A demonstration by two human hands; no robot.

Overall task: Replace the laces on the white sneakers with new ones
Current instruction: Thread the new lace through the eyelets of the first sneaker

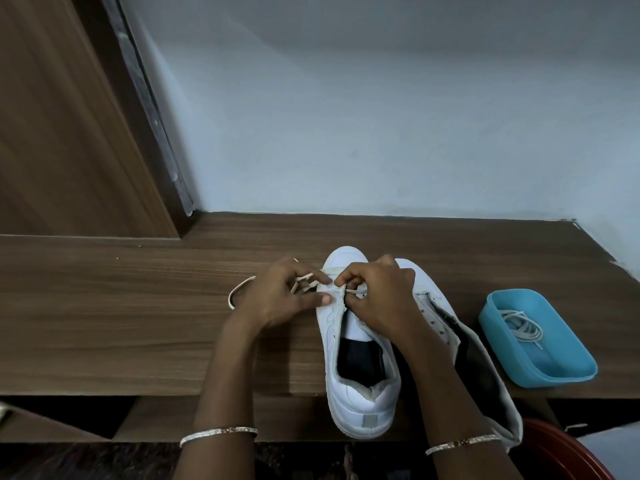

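Two forearms enter from the bottom edge, a thin bangle on the left wrist (218, 434) and a second bangle (462, 444) on the right wrist. Landmark: near white sneaker (360, 403), toe pointing away, heel hanging over the front edge of the wooden table (121, 306), mouth open with a dark inside.

Left hand (280, 296) is at the sneaker's left eyelet row: fingers curled, pinching strands of the cream lace (239, 289), thumb pressed on the upper. The lace loops out onto the table left of the sneaker. Right hand (377, 292) is over the sneaker's tongue area, thumb and forefinger pinched on a bit of the lace near the front eyelets, other fingers curled. The hands nearly touch above the eyelets.

Second sneaker (433, 296) sits just right of the landmark sneaker, partly hidden by the right arm, unlaced eyelet holes visible. Blue tray (540, 372) is further right of both, holding bundled spare laces (523, 327). Red rounded object (561, 455) is low right of the sneaker, below table level; can't tell what it is. Pale wall (381, 116) is behind the sneaker, brown door panel (62, 116) far left.
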